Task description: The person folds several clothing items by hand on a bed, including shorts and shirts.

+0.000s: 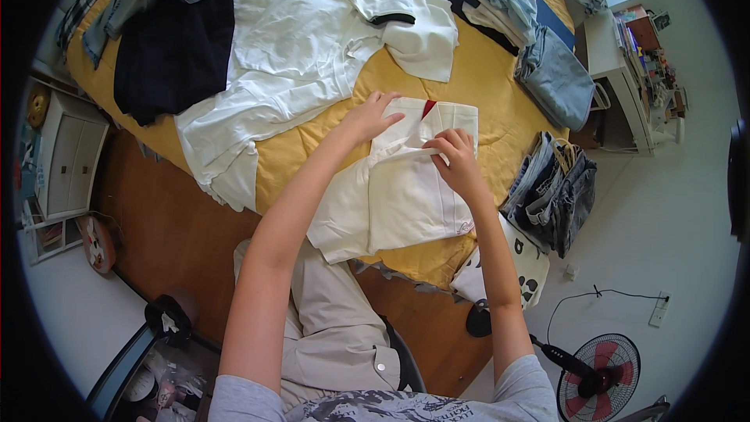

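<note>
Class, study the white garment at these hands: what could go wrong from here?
The white garment reaches the near edge of the bed, so a tug might make it slip off.
The right hand pinches fabric that already looks uneven near the waistband, so it could end up creased or crooked.

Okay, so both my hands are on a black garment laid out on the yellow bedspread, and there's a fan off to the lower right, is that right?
Not quite: the head view shows that the garment at your left hand and right hand is white. The yellow bedspread and the fan are as you said.
</note>
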Demonstrator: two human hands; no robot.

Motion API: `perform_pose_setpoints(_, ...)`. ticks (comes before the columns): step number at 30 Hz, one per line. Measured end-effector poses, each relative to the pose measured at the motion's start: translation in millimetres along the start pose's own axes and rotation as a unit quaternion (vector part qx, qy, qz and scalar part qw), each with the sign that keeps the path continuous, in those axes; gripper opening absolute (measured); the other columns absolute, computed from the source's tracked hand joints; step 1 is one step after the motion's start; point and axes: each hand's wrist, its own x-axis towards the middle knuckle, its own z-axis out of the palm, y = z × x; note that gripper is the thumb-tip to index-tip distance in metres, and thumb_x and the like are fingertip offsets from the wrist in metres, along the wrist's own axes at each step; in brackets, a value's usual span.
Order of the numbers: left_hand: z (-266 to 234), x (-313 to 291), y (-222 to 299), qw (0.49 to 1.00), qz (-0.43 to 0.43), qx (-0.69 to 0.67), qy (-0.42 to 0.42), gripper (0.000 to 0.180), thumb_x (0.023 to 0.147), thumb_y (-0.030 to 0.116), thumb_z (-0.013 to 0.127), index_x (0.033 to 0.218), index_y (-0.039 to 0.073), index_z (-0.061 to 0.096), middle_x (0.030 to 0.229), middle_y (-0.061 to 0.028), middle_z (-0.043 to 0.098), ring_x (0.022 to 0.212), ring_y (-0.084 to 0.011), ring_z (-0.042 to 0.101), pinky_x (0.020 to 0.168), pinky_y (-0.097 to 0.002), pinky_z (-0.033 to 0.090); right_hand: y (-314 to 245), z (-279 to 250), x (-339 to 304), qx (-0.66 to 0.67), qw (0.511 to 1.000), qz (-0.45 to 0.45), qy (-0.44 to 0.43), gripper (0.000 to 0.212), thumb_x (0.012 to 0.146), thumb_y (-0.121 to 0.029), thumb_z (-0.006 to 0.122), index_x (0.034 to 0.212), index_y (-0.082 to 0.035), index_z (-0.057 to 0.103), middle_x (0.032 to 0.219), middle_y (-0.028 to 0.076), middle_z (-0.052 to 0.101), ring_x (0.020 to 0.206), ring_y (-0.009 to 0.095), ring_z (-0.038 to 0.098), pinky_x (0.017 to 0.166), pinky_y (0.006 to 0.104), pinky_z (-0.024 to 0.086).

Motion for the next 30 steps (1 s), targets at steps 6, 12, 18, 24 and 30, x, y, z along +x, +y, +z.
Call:
perform_pose_setpoints(6, -1.6, 4.7, -40.1, 0.961, -0.108, -0.253, -0.021, 0.022, 0.083, 0.018, 0.048, 0.101, 0.005, 0.044, 0.078, -0.0089, 0.053, 0.065, -0.0183, 0.055, 0.061, -0.0298, 0.049, -5.3, 10.0, 29.2, 0.071, 0.992, 0.063, 0.083, 0.011, 0.067, -0.002, 0.059, 0.077, -0.006, 0.056, 0.087, 0.006, 0.056, 0.075, 0.024, 0.05, 0.065, 0.033, 0.041)
perform_pose_setpoints(12, 20.3, -1.2, -50.2, 0.948, -0.114, -0.275, 0.115, 0.022, 0.083, 0.02, 0.049, 0.093, 0.0, 0.048, 0.077, -0.0087, 0.051, 0.066, -0.0153, 0.053, 0.06, -0.0267, 0.047, 0.2, 40.9, 80.9, 0.256, 0.956, 0.108, 0.09, 0.035, 0.07, -0.005, 0.06, 0.103, -0.009, 0.053, 0.105, 0.013, 0.052, 0.092, 0.026, 0.052, 0.074, 0.0295, 0.043)
perform_pose_setpoints(18, 10.6, -19.4, -30.2, 0.983, -0.113, -0.134, 0.06, 0.031, 0.078, 0.03, 0.054, 0.087, 0.001, 0.056, 0.086, -0.0147, 0.051, 0.074, -0.0231, 0.053, 0.068, -0.0307, 0.042, 82.5, 28.5, 52.2, -0.069, 0.986, 0.15, 0.003, 0.045, 0.067, -0.027, 0.066, 0.106, -0.008, 0.053, 0.117, 0.011, 0.045, 0.11, 0.028, 0.04, 0.087, 0.034, 0.035)
perform_pose_setpoints(24, 20.8, -3.3, -34.1, 0.97, -0.148, -0.191, 0.0, 0.028, 0.077, 0.027, 0.055, 0.086, 0.001, 0.056, 0.072, -0.0127, 0.055, 0.065, -0.0231, 0.054, 0.063, -0.0311, 0.042, 151.5, 10.4, 21.1, 0.041, 0.962, 0.251, -0.103, 0.047, 0.069, -0.037, 0.066, 0.098, -0.003, 0.055, 0.118, 0.011, 0.043, 0.11, 0.024, 0.039, 0.091, 0.0316, 0.033)
perform_pose_setpoints(30, 31.5, 0.0, -30.1, 0.952, -0.192, -0.203, 0.126, 0.026, 0.076, 0.027, 0.055, 0.083, 0.002, 0.057, 0.069, -0.0116, 0.058, 0.064, -0.0251, 0.056, 0.058, -0.0324, 0.042, 182.3, 15.1, 11.7, 0.208, 0.903, 0.359, -0.11, 0.042, 0.069, -0.034, 0.067, 0.091, 0.0, 0.054, 0.103, 0.014, 0.048, 0.09, 0.02, 0.048, 0.073, 0.0292, 0.041)
